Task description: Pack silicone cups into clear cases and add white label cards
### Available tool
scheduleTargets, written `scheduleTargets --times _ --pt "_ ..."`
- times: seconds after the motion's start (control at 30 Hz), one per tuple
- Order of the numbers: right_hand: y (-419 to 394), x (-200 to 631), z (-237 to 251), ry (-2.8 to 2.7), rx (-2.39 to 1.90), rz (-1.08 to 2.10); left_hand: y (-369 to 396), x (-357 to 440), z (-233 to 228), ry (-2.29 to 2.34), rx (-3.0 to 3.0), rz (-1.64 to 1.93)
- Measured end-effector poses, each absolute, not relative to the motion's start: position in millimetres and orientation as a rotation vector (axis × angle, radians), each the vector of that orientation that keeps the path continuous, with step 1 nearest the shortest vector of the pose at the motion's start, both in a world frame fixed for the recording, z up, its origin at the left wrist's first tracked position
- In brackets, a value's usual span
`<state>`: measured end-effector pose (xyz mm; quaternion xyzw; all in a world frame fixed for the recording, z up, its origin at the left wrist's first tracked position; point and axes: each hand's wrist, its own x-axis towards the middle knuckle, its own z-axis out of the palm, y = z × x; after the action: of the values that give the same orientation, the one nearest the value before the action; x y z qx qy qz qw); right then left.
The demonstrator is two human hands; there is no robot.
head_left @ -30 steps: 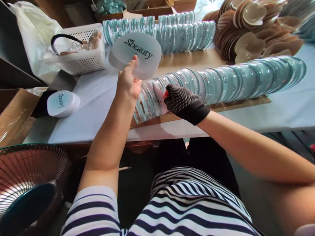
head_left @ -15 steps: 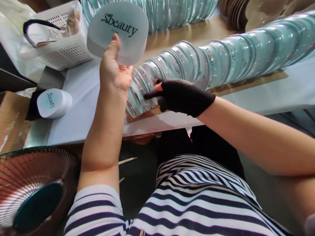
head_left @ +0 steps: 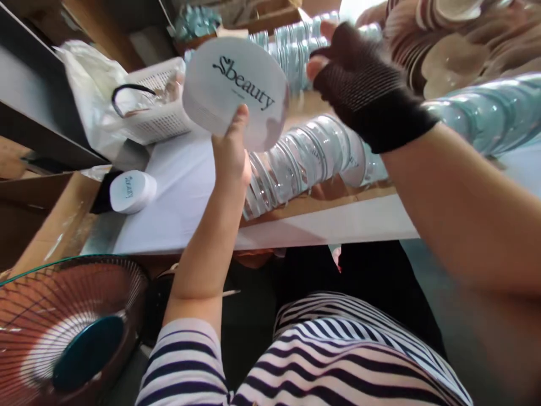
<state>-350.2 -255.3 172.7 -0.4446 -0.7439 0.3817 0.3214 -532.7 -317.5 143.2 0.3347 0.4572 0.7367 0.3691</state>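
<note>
Left hand (head_left: 230, 155) grip closed on the round white box (head_left: 236, 90), thumb on its lid, raised over the counter (head_left: 186, 186); gloved right hand (head_left: 363, 84) just beside it, grip state unclear.

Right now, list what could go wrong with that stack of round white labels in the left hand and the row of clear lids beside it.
1. The left hand pinches the stack of round white "beauty" labels at its lower edge only; loose labels might slide off.
2. The black-gloved right hand is raised and blurred in motion close to the stack, so it could knock it.
3. The leaning row of clear round plastic lids sits near the white table's edge; a bump could topple some off.
</note>
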Motion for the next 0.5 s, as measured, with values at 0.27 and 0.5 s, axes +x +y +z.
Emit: scheduleTargets --times 0.27,0.5 --pt "-306 -395 167 -2.081 -0.792 0.257 -334 -530 150 1.114 0.913 1.934" --pt "-320 -354 165 -1.635 -0.832 0.289 -337 -570 160 1.075 0.858 1.935"
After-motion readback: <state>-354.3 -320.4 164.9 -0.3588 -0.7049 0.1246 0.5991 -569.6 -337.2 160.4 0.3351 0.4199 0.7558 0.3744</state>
